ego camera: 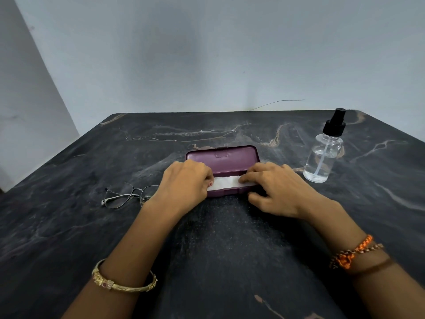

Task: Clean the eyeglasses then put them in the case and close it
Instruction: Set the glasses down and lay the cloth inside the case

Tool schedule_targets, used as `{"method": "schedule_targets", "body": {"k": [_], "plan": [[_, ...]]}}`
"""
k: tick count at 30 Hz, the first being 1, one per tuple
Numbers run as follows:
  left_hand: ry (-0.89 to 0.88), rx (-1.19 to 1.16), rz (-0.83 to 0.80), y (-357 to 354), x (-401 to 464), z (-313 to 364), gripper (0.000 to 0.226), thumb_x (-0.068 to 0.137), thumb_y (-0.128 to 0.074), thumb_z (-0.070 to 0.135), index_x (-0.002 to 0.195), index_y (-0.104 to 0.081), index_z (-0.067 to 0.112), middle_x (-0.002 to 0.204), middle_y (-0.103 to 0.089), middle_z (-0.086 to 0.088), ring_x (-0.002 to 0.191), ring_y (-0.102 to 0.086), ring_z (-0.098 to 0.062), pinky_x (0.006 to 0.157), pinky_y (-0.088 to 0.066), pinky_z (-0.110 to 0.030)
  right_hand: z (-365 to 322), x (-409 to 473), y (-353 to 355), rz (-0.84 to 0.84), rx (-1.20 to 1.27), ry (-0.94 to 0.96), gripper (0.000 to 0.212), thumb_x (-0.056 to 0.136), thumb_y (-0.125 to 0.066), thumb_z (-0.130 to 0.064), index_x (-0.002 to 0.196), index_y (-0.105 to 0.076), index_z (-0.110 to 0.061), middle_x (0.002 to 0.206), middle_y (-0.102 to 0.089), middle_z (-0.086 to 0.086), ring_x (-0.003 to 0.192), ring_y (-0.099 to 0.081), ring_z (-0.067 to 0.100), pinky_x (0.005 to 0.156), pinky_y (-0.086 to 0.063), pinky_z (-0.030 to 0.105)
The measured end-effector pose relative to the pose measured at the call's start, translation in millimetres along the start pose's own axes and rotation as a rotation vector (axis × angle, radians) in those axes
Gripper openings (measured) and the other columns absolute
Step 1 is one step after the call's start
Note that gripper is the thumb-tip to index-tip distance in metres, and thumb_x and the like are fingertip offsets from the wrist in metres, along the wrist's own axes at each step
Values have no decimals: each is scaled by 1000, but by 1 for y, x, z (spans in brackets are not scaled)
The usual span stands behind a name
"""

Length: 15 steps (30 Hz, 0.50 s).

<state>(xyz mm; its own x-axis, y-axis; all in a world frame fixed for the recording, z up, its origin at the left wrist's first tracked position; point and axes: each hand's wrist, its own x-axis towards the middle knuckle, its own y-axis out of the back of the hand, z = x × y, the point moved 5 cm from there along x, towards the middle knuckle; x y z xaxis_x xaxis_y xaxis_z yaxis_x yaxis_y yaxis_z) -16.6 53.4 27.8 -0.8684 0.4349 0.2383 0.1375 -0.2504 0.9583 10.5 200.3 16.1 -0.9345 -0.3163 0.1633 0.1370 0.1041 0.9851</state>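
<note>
The wire-rimmed eyeglasses [128,195] lie on the dark marble table [69,226] at the left, just beside the left hand [186,183]. That hand curls over the left end of the open purple case [224,161], fingers on the white cloth [226,181] inside. The right hand [273,187] pinches the cloth's other end. I think the cloth comes out next, so lift it gently. A spray bottle [324,155] stands far right.
</note>
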Motion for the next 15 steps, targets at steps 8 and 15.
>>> {"method": "schedule_targets", "body": {"k": [8,15], "plan": [[-8,-68,105,7,0,0,21,89,-47,17,100,-64,20,106,-68,1,99,-59,-22,80,-45,-34,-2,-1,6,78,36,27,41,83,-47,-43,120,-55,-26,120,-58,-3,111,-51,18,84,-33,34],[33,-139,175,8,-1,-3,20,88,-48,17,97,-65,22,101,-69,-1,95,-61,-24,75,-46,-35,-4,-2,11,198,56,53,40,83,-47,-51,114,-59,-27,113,-61,-4,99,-51,17,75,-27,29]]}}
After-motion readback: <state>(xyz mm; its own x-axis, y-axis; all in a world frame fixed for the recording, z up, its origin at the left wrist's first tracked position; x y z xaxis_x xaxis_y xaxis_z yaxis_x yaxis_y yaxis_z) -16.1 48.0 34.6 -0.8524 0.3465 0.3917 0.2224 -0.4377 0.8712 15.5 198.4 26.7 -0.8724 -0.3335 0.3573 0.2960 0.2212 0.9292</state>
